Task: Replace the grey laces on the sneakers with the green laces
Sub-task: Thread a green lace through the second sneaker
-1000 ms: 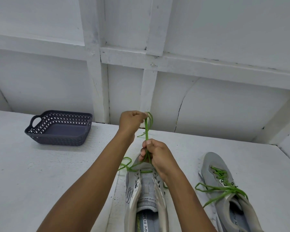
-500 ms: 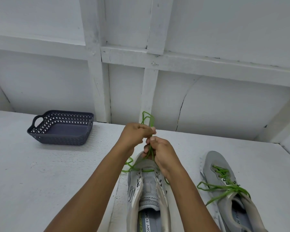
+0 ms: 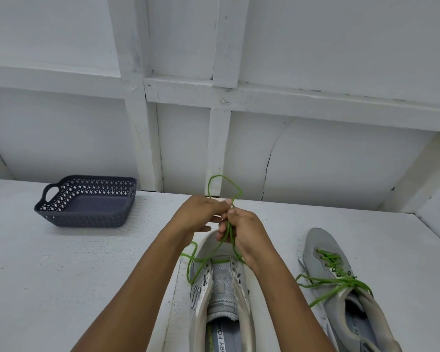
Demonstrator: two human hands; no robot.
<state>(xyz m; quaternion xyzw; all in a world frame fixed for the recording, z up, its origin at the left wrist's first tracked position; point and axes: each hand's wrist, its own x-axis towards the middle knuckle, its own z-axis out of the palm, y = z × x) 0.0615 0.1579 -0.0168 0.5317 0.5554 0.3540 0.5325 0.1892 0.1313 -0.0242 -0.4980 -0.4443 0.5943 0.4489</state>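
A grey sneaker (image 3: 220, 298) lies in front of me, toe pointing away, with a green lace (image 3: 222, 185) threaded only through its lowest eyelets. My left hand (image 3: 201, 214) and my right hand (image 3: 241, 229) meet above the toe, and both pinch the two lace strands together. A loop of lace rises above the fingers; a slack loop hangs left of the shoe. A second grey sneaker (image 3: 341, 288), laced fully in green, lies to the right with its lace ends loose.
A dark blue perforated basket (image 3: 87, 201) sits at the far left of the white surface (image 3: 61, 275). A white panelled wall (image 3: 315, 161) closes off the back, and a side wall stands at the right.
My left hand came down from its raised position to join the right hand above the toe. The lace loop above the fingers has grown wider.
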